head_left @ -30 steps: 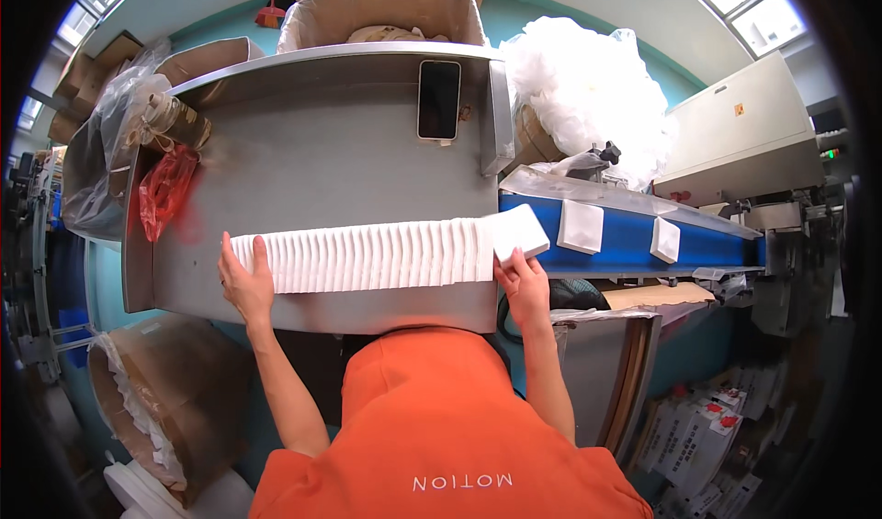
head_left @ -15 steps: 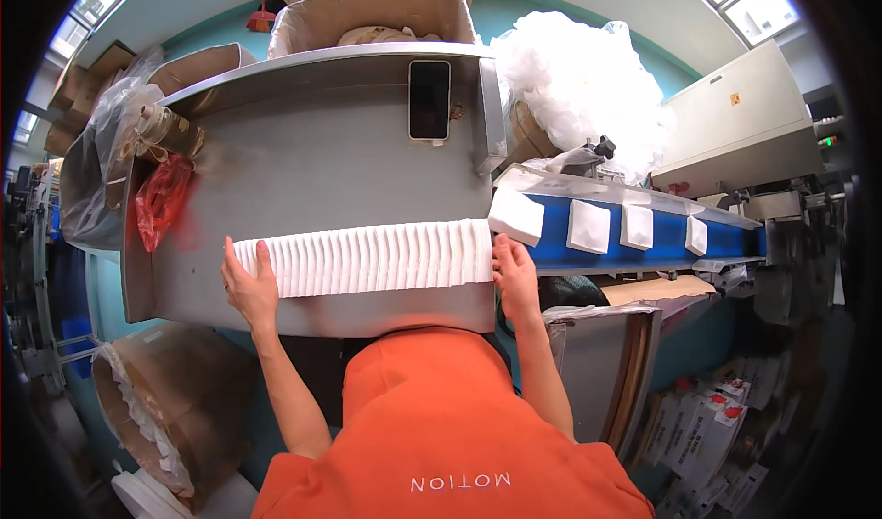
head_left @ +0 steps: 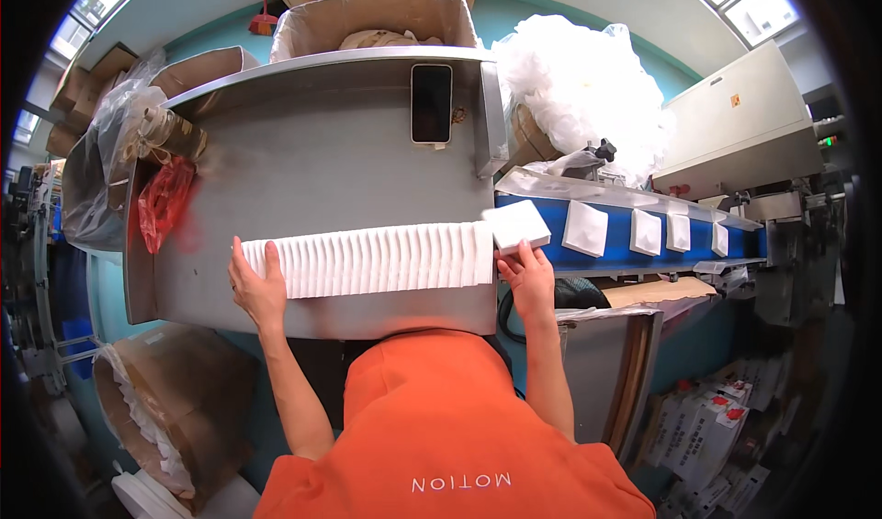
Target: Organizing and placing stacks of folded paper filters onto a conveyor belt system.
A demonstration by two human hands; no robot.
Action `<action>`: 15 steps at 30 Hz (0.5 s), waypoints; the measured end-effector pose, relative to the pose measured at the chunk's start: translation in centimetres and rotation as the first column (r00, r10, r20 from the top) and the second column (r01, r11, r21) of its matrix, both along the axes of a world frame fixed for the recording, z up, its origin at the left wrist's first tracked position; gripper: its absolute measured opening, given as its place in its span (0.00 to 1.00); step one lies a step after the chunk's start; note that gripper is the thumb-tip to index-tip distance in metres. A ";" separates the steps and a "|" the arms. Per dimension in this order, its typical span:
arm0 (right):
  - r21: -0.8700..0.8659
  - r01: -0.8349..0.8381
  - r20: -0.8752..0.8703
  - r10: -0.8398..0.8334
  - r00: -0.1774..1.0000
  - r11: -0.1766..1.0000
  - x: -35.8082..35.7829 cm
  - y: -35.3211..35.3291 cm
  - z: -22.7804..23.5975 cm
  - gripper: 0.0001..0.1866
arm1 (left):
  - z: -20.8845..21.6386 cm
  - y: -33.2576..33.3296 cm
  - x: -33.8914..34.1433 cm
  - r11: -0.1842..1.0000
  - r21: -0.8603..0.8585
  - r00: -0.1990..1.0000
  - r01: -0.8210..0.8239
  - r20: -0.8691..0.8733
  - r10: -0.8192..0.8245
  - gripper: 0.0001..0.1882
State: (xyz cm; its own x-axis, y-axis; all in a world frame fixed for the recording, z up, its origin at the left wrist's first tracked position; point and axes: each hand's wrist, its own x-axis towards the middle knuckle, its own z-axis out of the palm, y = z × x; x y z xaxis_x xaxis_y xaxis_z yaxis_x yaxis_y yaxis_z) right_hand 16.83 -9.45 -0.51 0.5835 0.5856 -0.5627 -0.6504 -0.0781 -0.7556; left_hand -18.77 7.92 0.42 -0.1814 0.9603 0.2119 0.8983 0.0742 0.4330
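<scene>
A long row of white square pads (head_left: pixel 386 260), which look like folded tissue, stands on edge along the near side of the metal table. My left hand (head_left: pixel 260 285) is closed round the row's left end, thumb on the near side. At the row's right end, where table and belt meet, my right hand (head_left: pixel 530 276) pinches the near edge of a single white pad (head_left: pixel 519 225). That pad lies tilted, its left corner by the row's end. Several more white pads (head_left: pixel 585 229) lie spaced out along the blue conveyor belt (head_left: pixel 560 260).
A black-screened phone (head_left: pixel 431 104) lies at the table's back right. A red plastic bag (head_left: pixel 165 203) hangs at its left side. Behind stand a cardboard box (head_left: pixel 367 16) and a heap of white plastic (head_left: pixel 583 87). Another box (head_left: pixel 188 400) stands below left.
My right hand has moved up and right from the row's end onto a pad at the belt's near end. Pads on the belt have shifted, with one more showing. The left hand keeps its hold.
</scene>
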 end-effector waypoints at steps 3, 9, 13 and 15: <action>-0.143 -0.226 0.339 0.262 0.903 0.964 -0.9 0.5 -2.0 0.21 | 0.0 0.4 0.5 1.000 0.009 1.000 0.024 0.009 -0.024 0.34; -0.006 -0.337 -0.079 0.335 0.939 0.942 -3.2 0.7 -0.8 0.15 | 0.2 0.0 0.6 1.000 -0.004 1.000 0.011 0.018 -0.011 0.34; 0.007 -0.336 -0.212 0.330 0.920 0.942 -1.8 -1.9 -0.8 0.16 | 0.4 -0.1 0.6 1.000 -0.007 0.999 0.018 0.026 -0.018 0.34; -0.049 -0.182 -0.125 0.175 0.977 0.982 -1.6 -2.0 -1.1 0.17 | 0.2 -0.1 0.7 1.000 0.002 0.999 0.023 0.032 -0.023 0.34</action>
